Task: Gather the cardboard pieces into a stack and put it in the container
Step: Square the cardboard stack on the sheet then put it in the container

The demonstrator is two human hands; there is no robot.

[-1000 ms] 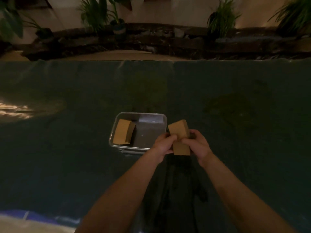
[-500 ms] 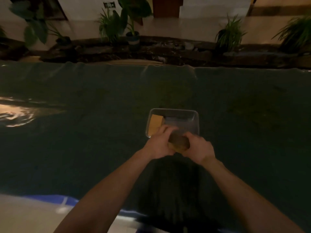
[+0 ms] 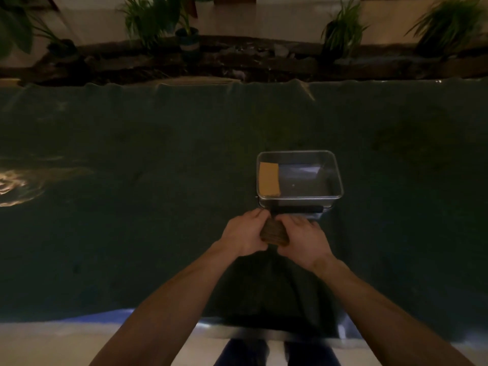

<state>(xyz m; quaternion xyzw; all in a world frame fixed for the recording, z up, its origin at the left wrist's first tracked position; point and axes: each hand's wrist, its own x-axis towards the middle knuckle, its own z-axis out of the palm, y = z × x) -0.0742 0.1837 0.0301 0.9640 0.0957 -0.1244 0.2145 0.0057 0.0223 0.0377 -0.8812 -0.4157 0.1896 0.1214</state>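
A small stack of brown cardboard pieces (image 3: 274, 231) is pinched between both hands just in front of the container. My left hand (image 3: 244, 233) grips its left side and my right hand (image 3: 303, 240) grips its right side. The metal container (image 3: 339, 180) sits on the dark green cloth directly beyond the hands, with a black handle on its near side. Inside it, another tan cardboard piece (image 3: 268, 179) lies against the left wall. The rest of the container floor is bare metal.
The dark green cloth (image 3: 132, 220) covers the whole table. A bright reflection (image 3: 13, 186) shows at the far left. Potted plants (image 3: 184, 30) and a dark planter bed line the far side. The table's near edge (image 3: 79, 318) lies below my forearms.
The view has shifted, so the container now appears further right. The stack has turned from standing upright beside the container to lying low in both hands at its near side.
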